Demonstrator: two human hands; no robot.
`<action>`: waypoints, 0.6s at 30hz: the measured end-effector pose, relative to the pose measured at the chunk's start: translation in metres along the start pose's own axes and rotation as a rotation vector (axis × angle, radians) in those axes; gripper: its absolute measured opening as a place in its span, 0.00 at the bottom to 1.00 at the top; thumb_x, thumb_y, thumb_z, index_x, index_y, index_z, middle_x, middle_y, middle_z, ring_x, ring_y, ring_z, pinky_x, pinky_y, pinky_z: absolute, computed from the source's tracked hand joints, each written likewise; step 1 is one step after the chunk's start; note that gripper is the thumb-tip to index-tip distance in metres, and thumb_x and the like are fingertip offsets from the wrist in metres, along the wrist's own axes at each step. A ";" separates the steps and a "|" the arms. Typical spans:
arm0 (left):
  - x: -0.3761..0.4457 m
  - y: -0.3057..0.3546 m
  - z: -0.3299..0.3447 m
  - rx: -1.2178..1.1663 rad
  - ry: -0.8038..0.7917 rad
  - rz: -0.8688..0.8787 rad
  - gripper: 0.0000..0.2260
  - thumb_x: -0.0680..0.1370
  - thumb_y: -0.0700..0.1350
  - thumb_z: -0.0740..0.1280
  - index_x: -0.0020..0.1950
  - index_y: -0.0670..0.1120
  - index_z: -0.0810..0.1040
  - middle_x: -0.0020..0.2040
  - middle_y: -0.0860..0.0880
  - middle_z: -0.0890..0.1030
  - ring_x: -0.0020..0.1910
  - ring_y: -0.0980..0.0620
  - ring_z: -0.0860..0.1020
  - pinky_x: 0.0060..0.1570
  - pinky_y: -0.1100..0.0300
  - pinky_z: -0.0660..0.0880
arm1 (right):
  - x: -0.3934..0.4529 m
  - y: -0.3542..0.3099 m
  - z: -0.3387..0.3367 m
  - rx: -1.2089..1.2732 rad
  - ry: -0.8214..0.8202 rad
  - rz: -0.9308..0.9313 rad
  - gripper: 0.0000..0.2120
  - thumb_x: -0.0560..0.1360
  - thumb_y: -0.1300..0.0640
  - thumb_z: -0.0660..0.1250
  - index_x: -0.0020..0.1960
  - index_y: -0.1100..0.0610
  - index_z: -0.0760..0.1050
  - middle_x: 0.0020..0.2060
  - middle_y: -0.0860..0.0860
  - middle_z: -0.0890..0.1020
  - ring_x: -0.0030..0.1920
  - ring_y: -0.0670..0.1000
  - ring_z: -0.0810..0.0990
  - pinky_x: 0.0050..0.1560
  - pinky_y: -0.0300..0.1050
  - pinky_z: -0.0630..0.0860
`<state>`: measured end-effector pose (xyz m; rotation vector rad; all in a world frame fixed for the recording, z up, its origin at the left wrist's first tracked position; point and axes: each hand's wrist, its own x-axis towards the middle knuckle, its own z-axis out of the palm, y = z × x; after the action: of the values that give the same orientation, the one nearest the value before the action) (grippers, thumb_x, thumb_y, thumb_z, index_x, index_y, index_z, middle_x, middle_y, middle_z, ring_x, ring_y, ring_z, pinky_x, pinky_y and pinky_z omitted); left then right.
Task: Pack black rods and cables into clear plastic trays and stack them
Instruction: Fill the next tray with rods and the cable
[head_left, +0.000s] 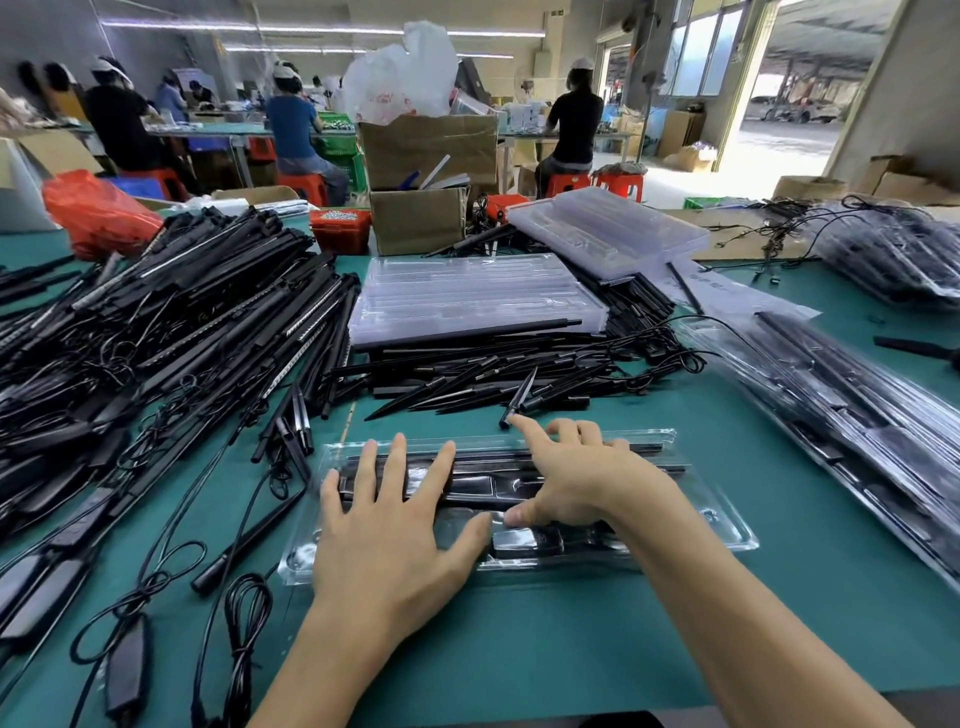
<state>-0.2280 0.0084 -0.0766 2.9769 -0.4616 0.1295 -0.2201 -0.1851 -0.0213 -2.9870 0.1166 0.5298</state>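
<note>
While the clear tray (717, 525) lay near the tabletop's (571, 639) front edge, it was pressed by the left hand (389, 535) and right hand (576, 478), fingers spread flat, nothing gripped.

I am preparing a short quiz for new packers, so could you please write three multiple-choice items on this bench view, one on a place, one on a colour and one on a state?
1. Where does the stack of empty clear trays sit?
A. Beyond the tray being packed
B. On the floor
C. In the cardboard box

2. What colour is the plastic bag at far left?
A. Blue
B. Red
C. Yellow

3. How does the left hand lie?
A. Clenched in a fist
B. Pinching a cable
C. Flat, fingers spread, on the tray

Answers: 1 A, the stack rests on black rods behind the near tray. 2 B, it shows bright red. 3 C, straight fingers press on the packed tray.
</note>
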 end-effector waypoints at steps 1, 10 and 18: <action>-0.001 0.000 0.000 0.004 -0.006 -0.002 0.39 0.68 0.76 0.33 0.78 0.65 0.35 0.82 0.50 0.40 0.80 0.48 0.35 0.76 0.40 0.38 | 0.000 -0.001 0.000 -0.016 -0.010 -0.002 0.52 0.72 0.30 0.66 0.80 0.41 0.34 0.79 0.55 0.51 0.79 0.59 0.49 0.74 0.61 0.55; 0.004 0.002 -0.006 -0.011 -0.118 -0.044 0.46 0.63 0.83 0.34 0.78 0.67 0.35 0.82 0.51 0.37 0.79 0.48 0.32 0.75 0.40 0.33 | 0.001 -0.005 0.006 -0.100 -0.014 0.003 0.48 0.71 0.25 0.61 0.78 0.35 0.34 0.78 0.55 0.53 0.77 0.60 0.51 0.70 0.59 0.56; -0.004 0.002 -0.011 -0.119 -0.029 -0.029 0.49 0.62 0.84 0.34 0.80 0.65 0.49 0.83 0.51 0.48 0.81 0.50 0.41 0.77 0.42 0.38 | -0.001 0.008 0.000 0.037 -0.005 -0.025 0.50 0.69 0.26 0.66 0.79 0.36 0.41 0.78 0.51 0.54 0.77 0.56 0.49 0.72 0.58 0.54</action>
<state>-0.2333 0.0091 -0.0654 2.8705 -0.4145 0.0537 -0.2218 -0.1933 -0.0223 -2.9468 0.0877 0.5259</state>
